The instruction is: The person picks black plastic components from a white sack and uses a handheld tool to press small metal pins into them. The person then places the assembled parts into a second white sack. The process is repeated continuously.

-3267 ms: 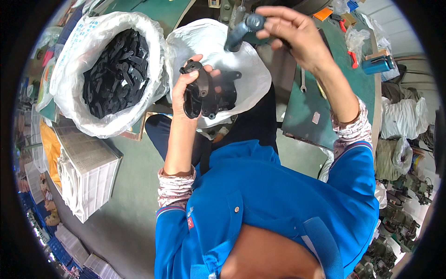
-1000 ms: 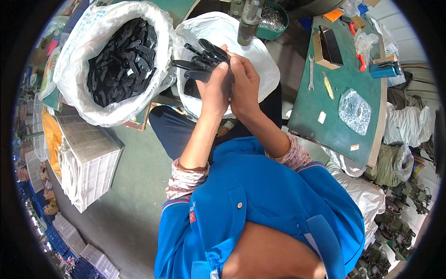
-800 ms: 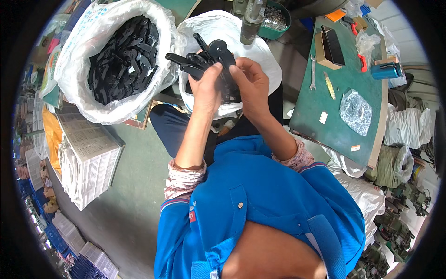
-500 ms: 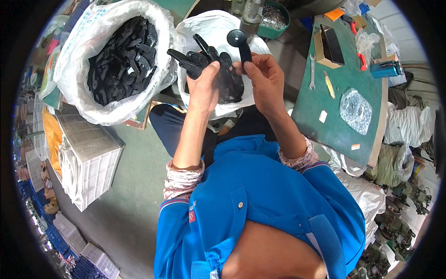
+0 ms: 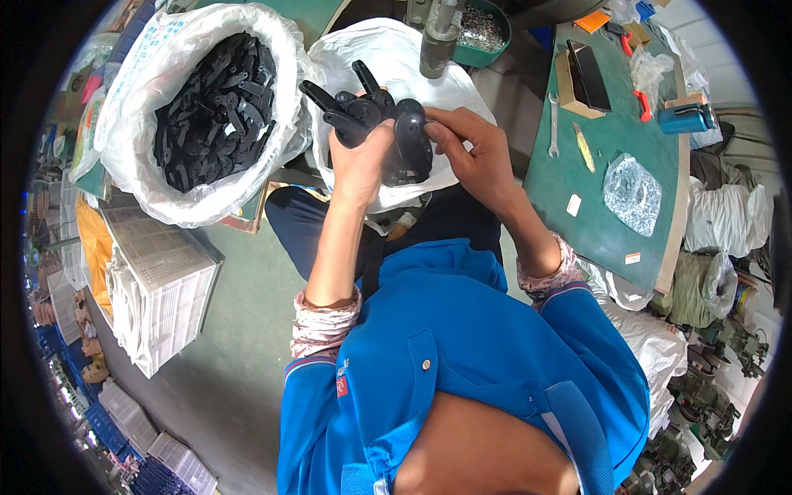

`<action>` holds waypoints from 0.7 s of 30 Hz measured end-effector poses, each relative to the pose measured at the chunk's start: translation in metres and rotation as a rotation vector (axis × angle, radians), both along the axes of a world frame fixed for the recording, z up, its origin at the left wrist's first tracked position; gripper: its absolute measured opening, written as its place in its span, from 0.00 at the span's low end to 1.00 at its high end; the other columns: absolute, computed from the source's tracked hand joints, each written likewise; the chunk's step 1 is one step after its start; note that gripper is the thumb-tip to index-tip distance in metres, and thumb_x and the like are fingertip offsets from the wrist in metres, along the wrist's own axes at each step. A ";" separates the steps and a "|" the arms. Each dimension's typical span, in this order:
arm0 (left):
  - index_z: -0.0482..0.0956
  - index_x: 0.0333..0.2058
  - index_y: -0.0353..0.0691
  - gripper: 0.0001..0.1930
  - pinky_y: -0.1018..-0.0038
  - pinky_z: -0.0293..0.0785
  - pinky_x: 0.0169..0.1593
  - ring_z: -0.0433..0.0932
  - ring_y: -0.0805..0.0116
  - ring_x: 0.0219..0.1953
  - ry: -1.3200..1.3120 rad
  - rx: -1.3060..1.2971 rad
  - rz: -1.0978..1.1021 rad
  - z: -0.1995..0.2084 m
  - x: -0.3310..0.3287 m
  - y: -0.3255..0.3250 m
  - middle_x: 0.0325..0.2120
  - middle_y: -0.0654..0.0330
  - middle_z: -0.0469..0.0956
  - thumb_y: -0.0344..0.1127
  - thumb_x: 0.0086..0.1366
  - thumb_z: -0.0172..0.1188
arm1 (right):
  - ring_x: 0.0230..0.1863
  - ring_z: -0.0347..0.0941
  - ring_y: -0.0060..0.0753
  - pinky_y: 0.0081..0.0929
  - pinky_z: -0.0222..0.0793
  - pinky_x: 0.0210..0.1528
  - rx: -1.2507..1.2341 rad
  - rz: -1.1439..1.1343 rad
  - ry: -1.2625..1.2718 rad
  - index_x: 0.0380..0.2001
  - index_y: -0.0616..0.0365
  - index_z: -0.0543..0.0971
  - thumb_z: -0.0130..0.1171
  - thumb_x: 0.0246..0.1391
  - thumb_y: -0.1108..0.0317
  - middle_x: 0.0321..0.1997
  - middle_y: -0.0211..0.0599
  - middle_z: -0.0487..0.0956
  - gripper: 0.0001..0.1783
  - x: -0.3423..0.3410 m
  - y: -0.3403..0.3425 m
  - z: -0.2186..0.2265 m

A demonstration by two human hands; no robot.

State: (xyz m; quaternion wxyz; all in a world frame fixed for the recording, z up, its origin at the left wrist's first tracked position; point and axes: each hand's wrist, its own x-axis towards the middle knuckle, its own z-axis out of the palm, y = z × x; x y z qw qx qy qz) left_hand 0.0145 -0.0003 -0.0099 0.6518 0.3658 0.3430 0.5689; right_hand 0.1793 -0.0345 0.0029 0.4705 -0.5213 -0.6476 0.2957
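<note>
My left hand (image 5: 360,167) is closed round a bunch of black plastic parts (image 5: 351,111), their long narrow ends pointing up and away to the left. Just right of the bunch, a spoon-shaped black plastic part (image 5: 410,125) shows its smooth rounded end. My right hand (image 5: 478,155) pinches this part at its right edge between thumb and index finger. Both hands are over an open white bag (image 5: 450,91), where more black parts lie below the fingers. Some of the held pieces are hidden by my left hand.
A white sack (image 5: 124,124) full of black parts (image 5: 216,115) stands at left. Metal posts (image 5: 440,49) rise behind the bag, beside a green bin (image 5: 481,56) of small metal pieces. The green table (image 5: 544,198) at right bears a wrench (image 5: 553,124) and cutter (image 5: 584,148). White crates (image 5: 169,280) stand lower left.
My right hand has brought the spoon-shaped part from upright, round end up, down against the bunch at my left hand. My right forearm has swung outward; my left hand has barely moved.
</note>
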 end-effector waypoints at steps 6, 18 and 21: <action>0.72 0.48 0.31 0.21 0.76 0.68 0.47 0.74 0.72 0.40 0.142 0.000 -0.034 0.001 0.001 -0.001 0.39 0.61 0.75 0.22 0.52 0.59 | 0.27 0.75 0.31 0.27 0.68 0.31 -0.091 -0.055 0.181 0.43 0.59 0.79 0.58 0.55 0.70 0.30 0.40 0.79 0.12 0.003 0.000 0.002; 0.69 0.47 0.28 0.18 0.65 0.83 0.33 0.80 0.58 0.35 -0.048 -0.118 -0.034 0.002 0.000 0.002 0.40 0.47 0.79 0.23 0.57 0.52 | 0.28 0.74 0.19 0.16 0.69 0.29 -0.091 0.045 0.312 0.48 0.62 0.77 0.57 0.58 0.69 0.32 0.36 0.80 0.16 0.035 0.031 0.043; 0.67 0.48 0.32 0.18 0.67 0.81 0.33 0.80 0.60 0.35 -0.060 -0.090 -0.111 0.004 -0.002 0.001 0.39 0.48 0.78 0.24 0.58 0.53 | 0.26 0.74 0.20 0.16 0.70 0.29 -0.006 0.039 0.463 0.52 0.61 0.74 0.58 0.57 0.68 0.31 0.35 0.79 0.20 0.041 0.058 0.077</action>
